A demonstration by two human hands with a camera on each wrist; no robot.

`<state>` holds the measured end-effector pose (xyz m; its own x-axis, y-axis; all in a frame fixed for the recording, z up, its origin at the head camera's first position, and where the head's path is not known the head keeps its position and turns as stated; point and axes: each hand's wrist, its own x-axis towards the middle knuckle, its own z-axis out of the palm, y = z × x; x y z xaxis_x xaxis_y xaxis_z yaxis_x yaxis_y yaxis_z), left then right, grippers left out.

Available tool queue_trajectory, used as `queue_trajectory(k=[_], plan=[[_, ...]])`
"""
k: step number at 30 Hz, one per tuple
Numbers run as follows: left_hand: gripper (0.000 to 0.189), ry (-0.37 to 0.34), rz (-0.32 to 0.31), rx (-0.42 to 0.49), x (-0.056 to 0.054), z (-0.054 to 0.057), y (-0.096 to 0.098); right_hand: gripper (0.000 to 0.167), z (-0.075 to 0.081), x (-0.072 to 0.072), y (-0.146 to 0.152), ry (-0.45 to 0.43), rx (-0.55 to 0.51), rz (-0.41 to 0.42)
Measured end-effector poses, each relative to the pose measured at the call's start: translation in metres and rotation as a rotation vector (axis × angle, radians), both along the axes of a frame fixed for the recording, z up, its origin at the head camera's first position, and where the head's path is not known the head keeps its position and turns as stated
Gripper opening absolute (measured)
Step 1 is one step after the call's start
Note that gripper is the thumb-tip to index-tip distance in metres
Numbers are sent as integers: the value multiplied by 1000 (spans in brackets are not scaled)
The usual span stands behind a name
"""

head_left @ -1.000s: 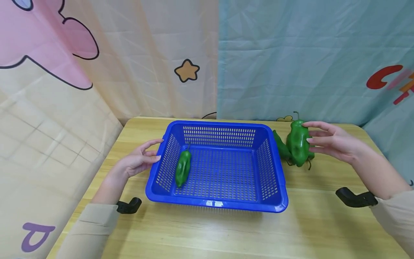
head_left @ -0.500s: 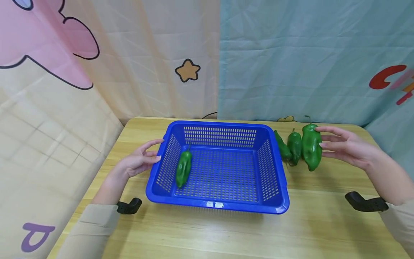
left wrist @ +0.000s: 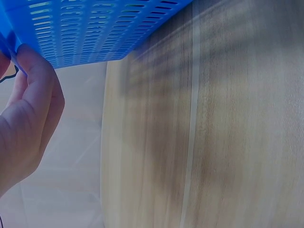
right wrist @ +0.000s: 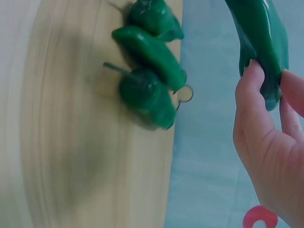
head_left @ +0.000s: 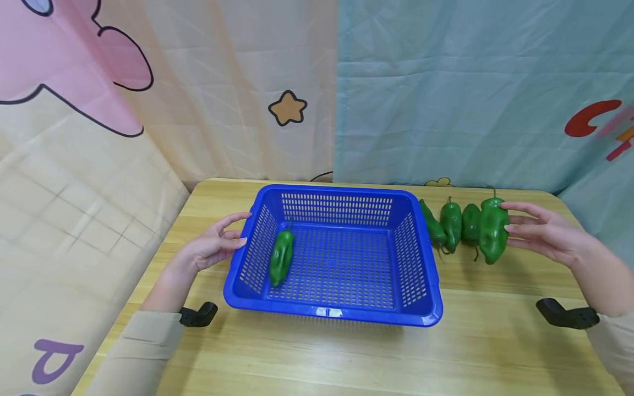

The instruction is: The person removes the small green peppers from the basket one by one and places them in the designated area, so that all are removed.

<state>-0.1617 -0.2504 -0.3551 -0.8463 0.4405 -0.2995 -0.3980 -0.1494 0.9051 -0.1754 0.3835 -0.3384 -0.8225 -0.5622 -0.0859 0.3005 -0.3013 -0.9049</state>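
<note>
My left hand (head_left: 215,245) pinches the left rim of a blue plastic basket (head_left: 329,314) with perforated walls. In the left wrist view the fingers (left wrist: 40,80) curl at that rim. Inside the basket, against its left side, lies one green pepper (head_left: 281,258). On the right, my right hand (head_left: 545,234) holds a large, lumpy green pepper (head_left: 493,231), stem up, between thumb and fingers. The right wrist view shows this held pepper (right wrist: 266,38) above the others. Three more peppers lie beside the basket: one by its wall (head_left: 433,226), one in the middle (head_left: 451,225) and one nearest the hand (head_left: 471,223).
The wooden table (head_left: 307,363) carries everything. Its back edge meets a printed curtain (head_left: 426,99). Black wrist mounts (head_left: 567,315) jut out near both sleeves.
My right hand has moved right and slightly nearer with the large pepper, uncovering the smaller peppers beside the basket. The left hand and basket have stayed in place.
</note>
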Motion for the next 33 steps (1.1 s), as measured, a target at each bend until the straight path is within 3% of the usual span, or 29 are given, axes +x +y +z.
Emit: queue_trajectory(k=[9, 15, 22, 33], plan=[[54, 17, 3, 0, -2, 2, -1, 51, -19, -1, 19, -94, -63, -64], [56, 12, -6, -9, -2, 4, 1, 52, -32, 2, 28, -130, -109, -48], [55, 14, -3, 0, -2, 4, 1, 53, -44, 4, 37, -120, -69, -64], [53, 24, -16, 28, -2, 0, 0, 50, -63, 11, 44, -172, -18, -137]])
